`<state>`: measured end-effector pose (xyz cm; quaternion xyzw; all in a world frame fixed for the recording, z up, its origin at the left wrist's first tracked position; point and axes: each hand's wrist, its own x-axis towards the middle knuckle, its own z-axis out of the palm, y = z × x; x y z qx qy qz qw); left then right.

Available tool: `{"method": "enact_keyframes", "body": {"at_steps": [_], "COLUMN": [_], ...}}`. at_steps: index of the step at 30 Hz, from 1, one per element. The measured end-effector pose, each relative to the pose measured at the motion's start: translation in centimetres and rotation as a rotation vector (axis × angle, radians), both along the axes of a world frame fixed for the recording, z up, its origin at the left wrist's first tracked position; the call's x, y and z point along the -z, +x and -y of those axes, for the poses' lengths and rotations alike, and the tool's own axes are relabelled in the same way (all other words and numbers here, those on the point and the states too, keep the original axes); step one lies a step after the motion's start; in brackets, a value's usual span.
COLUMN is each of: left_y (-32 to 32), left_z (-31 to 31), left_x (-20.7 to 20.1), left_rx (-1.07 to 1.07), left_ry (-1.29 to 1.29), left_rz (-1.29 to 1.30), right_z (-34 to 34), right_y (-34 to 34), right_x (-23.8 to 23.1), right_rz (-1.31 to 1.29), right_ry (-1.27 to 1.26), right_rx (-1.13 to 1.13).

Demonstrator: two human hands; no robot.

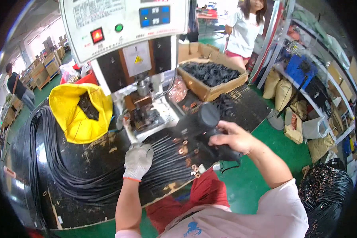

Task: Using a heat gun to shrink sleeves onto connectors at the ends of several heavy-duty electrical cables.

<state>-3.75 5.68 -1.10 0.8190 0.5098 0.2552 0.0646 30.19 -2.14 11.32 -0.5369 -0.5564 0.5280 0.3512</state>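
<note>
My left hand (138, 159), in a grey knit glove, rests at the front of a white bench machine (125, 31), beside a row of black cables (162, 160). Its fingers look curled, and what they hold, if anything, is hidden. My bare right hand (236, 139) grips a black device with a round cylindrical end (204, 117), held over the bench. Motion blur hides the device's exact kind. Small copper-coloured rings (181, 151) lie at the cable ends beneath it.
A cardboard box (210, 93) of black parts stands behind my right hand. Left of the machine sits a yellow bag (69, 133). Long cables curve across the black bench (87, 154). A loaded shelf (305, 91) and a cable heap (325, 194) are on the right. A person (244, 31) stands beyond the box.
</note>
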Motion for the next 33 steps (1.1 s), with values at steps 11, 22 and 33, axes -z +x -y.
{"method": "enact_keyframes", "body": {"at_steps": [11, 22, 33], "left_y": [-0.6, -0.1, -0.5], "left_z": [-0.3, 0.0, -0.1], "left_x": [1.0, 0.8, 0.7], "left_rx": [-0.014, -0.034, -0.046], "left_ry": [-0.012, -0.076, -0.09], "left_rz": [-0.045, -0.052, -0.071], "right_z": [0.2, 0.5, -0.2], "right_y": [-0.3, 0.7, 4.7], "right_x": [-0.2, 1.3, -5.7], "right_rz": [-0.024, -0.06, 0.237], "right_ry": [0.01, 0.021, 0.745], "right_rx": [0.018, 0.003, 0.783]}}
